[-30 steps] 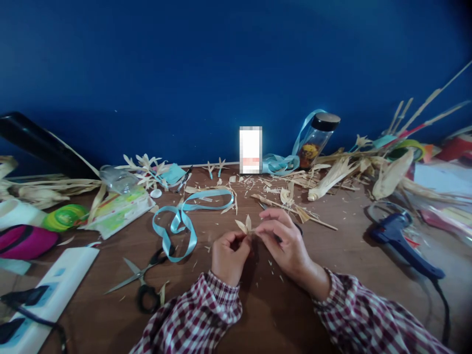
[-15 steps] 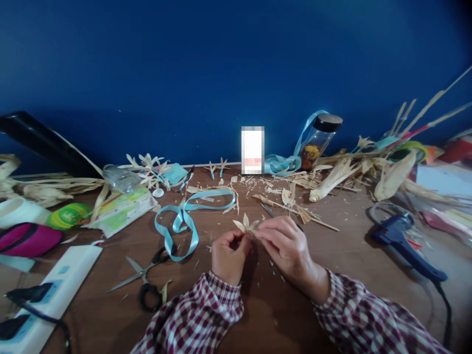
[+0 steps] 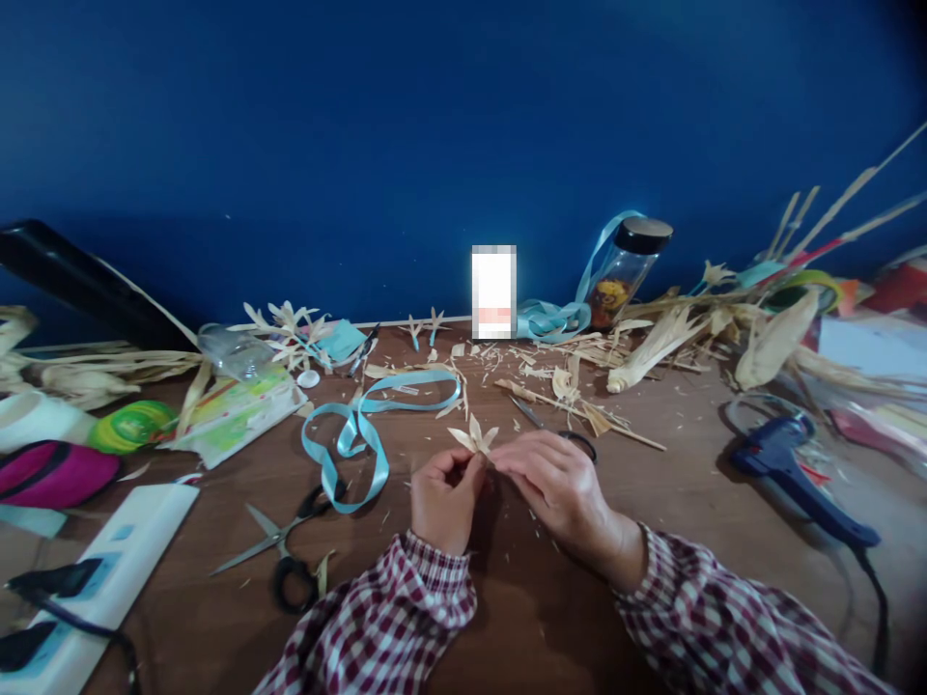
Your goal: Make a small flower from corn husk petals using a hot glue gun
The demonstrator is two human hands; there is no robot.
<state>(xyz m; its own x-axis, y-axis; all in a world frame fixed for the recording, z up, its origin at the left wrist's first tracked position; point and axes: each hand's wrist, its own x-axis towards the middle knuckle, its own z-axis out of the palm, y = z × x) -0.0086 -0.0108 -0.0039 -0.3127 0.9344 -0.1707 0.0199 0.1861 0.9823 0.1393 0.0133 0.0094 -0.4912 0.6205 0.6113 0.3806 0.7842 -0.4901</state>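
Note:
A pale flower of pointed corn-husk petals (image 3: 473,436) stands up between my hands over the middle of the table. My left hand (image 3: 444,494) is closed, pinching the flower's base between thumb and forefinger. My right hand (image 3: 556,487) comes in from the right, its fingers pressed together at the flower's right side; the fingertips partly cover the petals there. A second pair of scissors (image 3: 532,413) lies just behind my right hand, partly hidden by it. To the left of my left hand lie a light-blue ribbon (image 3: 380,468) in loops and open black-handled scissors (image 3: 281,534).
A blue glue gun (image 3: 800,478) with its cord lies at right. A white power strip (image 3: 155,526) sits at left. Along the blue wall are dried husks (image 3: 662,352), husk scraps, a black-lidded jar (image 3: 627,275) and a bright blurred-out screen (image 3: 493,290).
The flower and my left hand have shifted slightly left. My right hand's fingers have moved a little lower and left against the petals, uncovering more of the scissors behind.

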